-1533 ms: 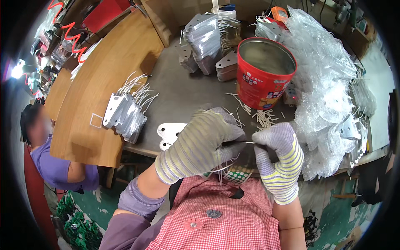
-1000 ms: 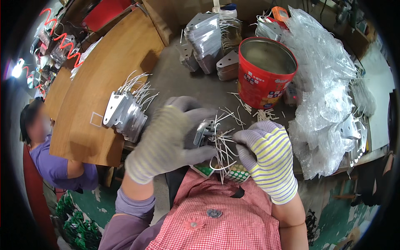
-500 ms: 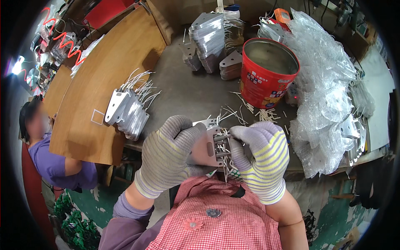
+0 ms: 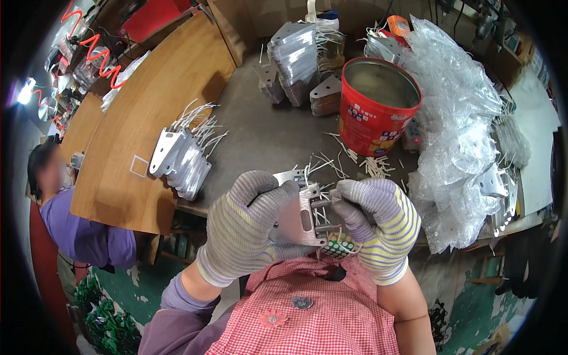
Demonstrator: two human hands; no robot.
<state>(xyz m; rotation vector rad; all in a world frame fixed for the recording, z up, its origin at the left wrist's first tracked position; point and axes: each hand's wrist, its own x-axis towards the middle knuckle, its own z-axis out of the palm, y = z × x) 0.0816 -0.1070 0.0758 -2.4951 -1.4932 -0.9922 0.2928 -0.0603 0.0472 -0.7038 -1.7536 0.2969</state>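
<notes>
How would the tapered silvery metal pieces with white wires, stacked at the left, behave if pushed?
The leaning stack of tapered silvery metal pieces may slide apart, being visibly layered; its thin white wires would probably flop, curving loosely.

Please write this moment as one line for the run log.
left grip: holds bracket | right grip: at bracket's right side | beyond: red tub, white sticks

metal plate (image 4: 295, 225) partly hidden by left grip (image 4: 241, 228), apron (image 4: 331, 310) cut off below
</notes>
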